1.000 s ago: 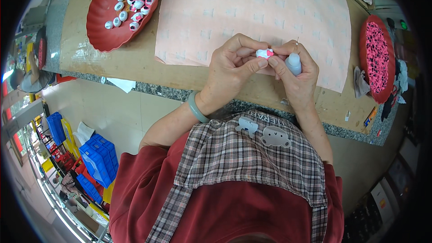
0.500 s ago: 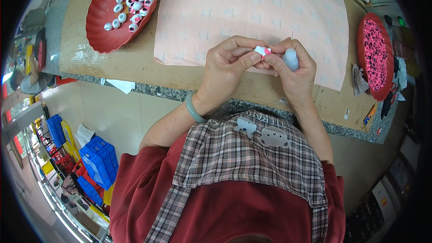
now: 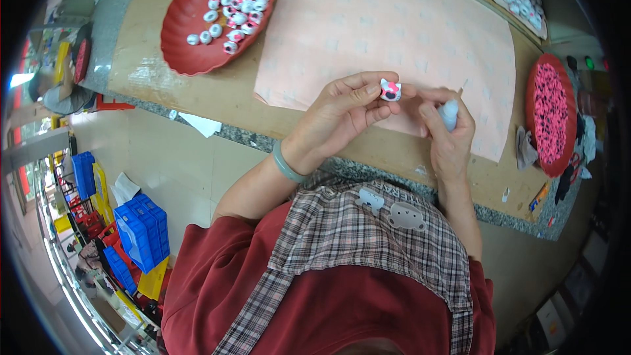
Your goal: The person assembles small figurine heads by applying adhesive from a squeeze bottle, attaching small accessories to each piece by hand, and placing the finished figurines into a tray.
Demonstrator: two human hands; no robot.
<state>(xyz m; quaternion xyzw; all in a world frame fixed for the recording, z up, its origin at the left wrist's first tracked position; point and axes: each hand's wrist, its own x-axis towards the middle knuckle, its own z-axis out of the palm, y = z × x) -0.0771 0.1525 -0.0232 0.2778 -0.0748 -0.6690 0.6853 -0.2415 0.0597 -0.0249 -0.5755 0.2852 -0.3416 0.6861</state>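
Observation:
Between the thumb and fingers of my left hand (image 3: 345, 108) is a small white cat-head figurine (image 3: 390, 91) with pink and black parts on its face. My right hand (image 3: 452, 138), just to the right, is wrapped round a small pale bottle (image 3: 448, 114) with a thin needle tip pointing up and away. The right fingertips are close to the figurine; whether they touch it is hard to tell. Both hands are above the near edge of a pink patterned cloth (image 3: 368, 20) on the table.
A red scalloped dish (image 3: 181, 39) with several white figurines stands at the far left. An oval red tray (image 3: 551, 164) of small pink and black pieces lies at the right. More white pieces (image 3: 516, 0) sit in a tray at the far right. Blue crates (image 3: 141, 230) stand on the floor.
My right hand has drawn away from the figurine, still holding the bottle. My left hand has turned the figurine so its pink and black side shows. The whole view has shifted.

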